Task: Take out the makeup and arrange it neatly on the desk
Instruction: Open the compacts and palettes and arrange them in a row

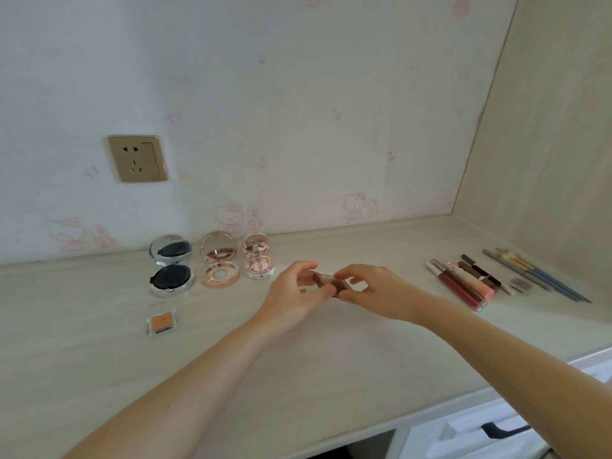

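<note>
Both hands meet over the middle of the pale desk [298, 366] on a small flat brown makeup case [326, 282]. My left hand [291, 294] pinches its left end between thumb and fingers. My right hand [367, 289] pinches its right end; much of the case is hidden under the fingers. Three open compacts stand in a row at the back left: a black and silver one [170, 266], a rose gold one [219, 260] and a pink one [258, 258]. A small orange pan in a clear case [162, 322] lies in front of them.
At the right lie several lip gloss tubes [462, 283], a small brown pan [520, 283] and several pencils and brushes [536, 274] side by side. A wall socket [137, 158] sits above the desk at left. A white drawer with a dark handle [490, 429] is below the desk's front edge.
</note>
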